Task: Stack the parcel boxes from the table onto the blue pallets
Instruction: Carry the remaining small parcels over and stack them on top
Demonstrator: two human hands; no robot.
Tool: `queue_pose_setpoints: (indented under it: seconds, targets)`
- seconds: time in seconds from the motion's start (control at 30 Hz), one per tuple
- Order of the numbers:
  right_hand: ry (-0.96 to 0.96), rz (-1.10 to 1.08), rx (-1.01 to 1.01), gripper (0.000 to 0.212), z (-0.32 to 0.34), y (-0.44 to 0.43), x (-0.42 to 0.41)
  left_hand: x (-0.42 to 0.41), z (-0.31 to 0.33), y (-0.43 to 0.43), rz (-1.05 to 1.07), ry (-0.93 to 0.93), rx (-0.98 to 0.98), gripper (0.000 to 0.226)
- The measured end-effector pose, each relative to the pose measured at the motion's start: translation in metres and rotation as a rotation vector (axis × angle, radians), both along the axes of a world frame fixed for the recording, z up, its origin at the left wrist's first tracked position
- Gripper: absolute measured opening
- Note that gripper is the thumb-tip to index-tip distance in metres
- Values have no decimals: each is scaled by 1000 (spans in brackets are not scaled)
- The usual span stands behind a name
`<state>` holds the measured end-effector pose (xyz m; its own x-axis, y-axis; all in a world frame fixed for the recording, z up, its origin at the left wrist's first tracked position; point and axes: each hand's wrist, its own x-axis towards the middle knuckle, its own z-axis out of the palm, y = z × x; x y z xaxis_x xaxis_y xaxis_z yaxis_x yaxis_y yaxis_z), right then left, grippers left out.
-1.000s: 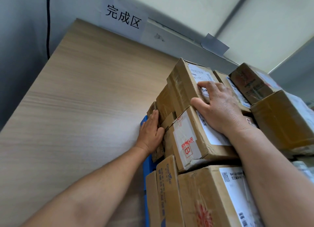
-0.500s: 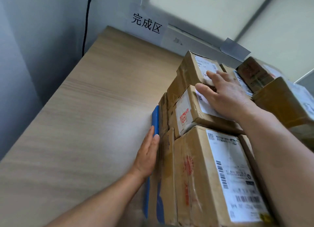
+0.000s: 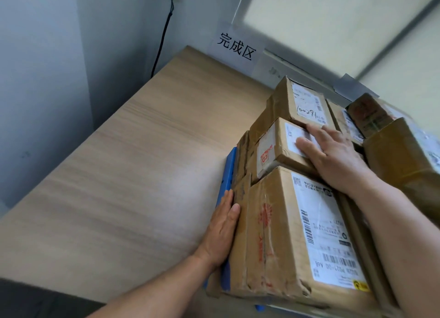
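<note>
A smooth grey wall stands at the left, with a thin black cable running down its corner. A pale laminate surface with straight wood grain fills the centre-left. At its far edge, a white paper sign bearing three black characters is fixed to the wall.

The pallet shows as a narrow blue plastic edge with small slots along the left side of the stack. The left hand lies flat on that side, fingers straight and together. It presses the pallet edge and the thin cardboard beside it and grips nothing.

The boxes sit on the pallet, packed touching one another. The front box is a large rectangular box of brown card under wrinkled clear tape, with red print and a white barcode label. Behind it sits the small box, with a red stamp on white tape. The rear box carries a label with handwritten digits.

The right hand rests palm down on the small box, fingers extended and fingertips at the rear box. It is released, not clenched. A darker, tape-glossed box stands just beside the right wrist.
</note>
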<state>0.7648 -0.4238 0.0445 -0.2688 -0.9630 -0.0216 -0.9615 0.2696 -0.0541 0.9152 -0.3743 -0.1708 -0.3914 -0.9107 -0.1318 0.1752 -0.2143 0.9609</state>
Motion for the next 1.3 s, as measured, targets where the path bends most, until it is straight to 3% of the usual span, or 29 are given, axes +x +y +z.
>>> queue_pose_setpoints:
  seconds: [0.17,0.43,0.73,0.8,0.93,1.07,1.3]
  targets:
    - [-2,-5,-16,62,0,1,-3,-3,1,-1,-19,-14,3,82]
    - [-39,40,-31,52,2,-1,-7,-7,9,0,-56,-81,-18,70]
    - [-57,38,-36,51,-1,5,-10,-13,4,5,-100,-141,-46,78]
    - [-63,37,-38,51,-1,6,-10,-11,1,4,-81,-132,-45,85]
    - [-67,39,-47,51,-1,5,-11,-1,-4,-3,64,-67,40,71]
    - [-71,31,-44,51,-2,4,-10,10,-12,-7,150,-112,66,72]
    - [-83,22,-57,50,-3,0,-8,27,-16,8,27,-131,-94,68]
